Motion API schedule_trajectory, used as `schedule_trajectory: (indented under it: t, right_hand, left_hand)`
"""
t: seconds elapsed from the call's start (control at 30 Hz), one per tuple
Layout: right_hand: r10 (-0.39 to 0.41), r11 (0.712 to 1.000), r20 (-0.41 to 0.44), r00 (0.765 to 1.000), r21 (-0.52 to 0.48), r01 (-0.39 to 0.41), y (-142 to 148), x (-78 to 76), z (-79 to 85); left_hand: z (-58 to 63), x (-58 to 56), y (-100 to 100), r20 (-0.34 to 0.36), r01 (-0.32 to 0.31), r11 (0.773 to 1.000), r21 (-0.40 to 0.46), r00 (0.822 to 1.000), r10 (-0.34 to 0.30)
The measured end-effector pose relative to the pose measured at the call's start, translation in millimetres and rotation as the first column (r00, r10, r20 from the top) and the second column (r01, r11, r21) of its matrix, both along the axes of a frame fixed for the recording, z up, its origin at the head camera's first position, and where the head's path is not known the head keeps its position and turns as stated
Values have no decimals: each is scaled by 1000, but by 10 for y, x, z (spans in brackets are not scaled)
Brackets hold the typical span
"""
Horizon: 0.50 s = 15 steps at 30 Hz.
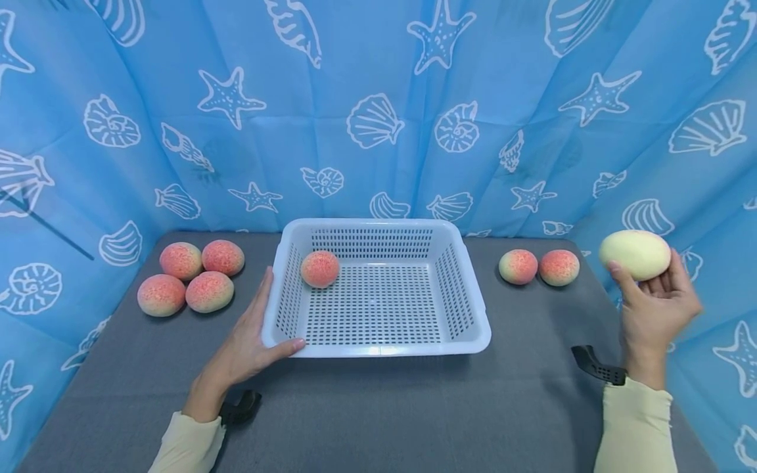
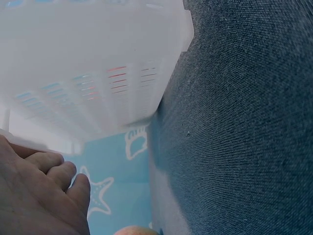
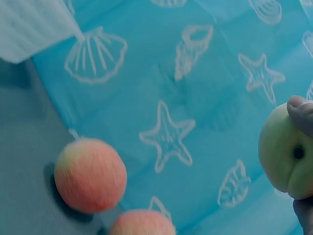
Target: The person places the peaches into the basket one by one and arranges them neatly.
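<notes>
My right hand (image 1: pixel 659 312) holds a pale yellow peach (image 1: pixel 635 254) up at the far right, thumb and fingers around it. In the right wrist view this peach (image 3: pixel 281 152) shows a small dark hole at one end. My left hand (image 1: pixel 251 341) grips the front left corner of a white plastic basket (image 1: pixel 378 351), thumb over the front rim and fingers along the left side. The left wrist view shows its bent fingers (image 2: pixel 61 174) by the rim. One reddish peach (image 1: pixel 320 269) lies inside the basket, near the back left.
Several red-and-yellow peaches (image 1: pixel 211 292) sit grouped on the grey cloth left of the basket. Two peaches, one more yellow (image 1: pixel 518 267) and one redder (image 1: pixel 559 267), lie to its right. A blue curtain (image 1: pixel 378 164) with white shells and starfish hangs behind and at the sides.
</notes>
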State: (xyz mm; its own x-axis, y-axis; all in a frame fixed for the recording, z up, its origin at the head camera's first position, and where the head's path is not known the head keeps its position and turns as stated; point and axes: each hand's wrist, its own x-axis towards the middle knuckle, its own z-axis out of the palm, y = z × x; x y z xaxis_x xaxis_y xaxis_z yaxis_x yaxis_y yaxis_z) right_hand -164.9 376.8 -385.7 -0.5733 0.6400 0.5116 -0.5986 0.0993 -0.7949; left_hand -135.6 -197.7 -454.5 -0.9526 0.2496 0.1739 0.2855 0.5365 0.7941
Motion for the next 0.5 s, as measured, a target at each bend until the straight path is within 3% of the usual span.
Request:
schedule_trajectory:
  t: [0.27,0.5]
  right_hand:
    - [128,992,3,992,20,-128,-273,-124,146]
    - [313,949,24,949,36,-314,-632,-338,357]
  left_hand:
    - [-11,11,14,8,4,1000,16,1000,-4]
    - [9,-4,12,33,-4,1000,13,999,3]
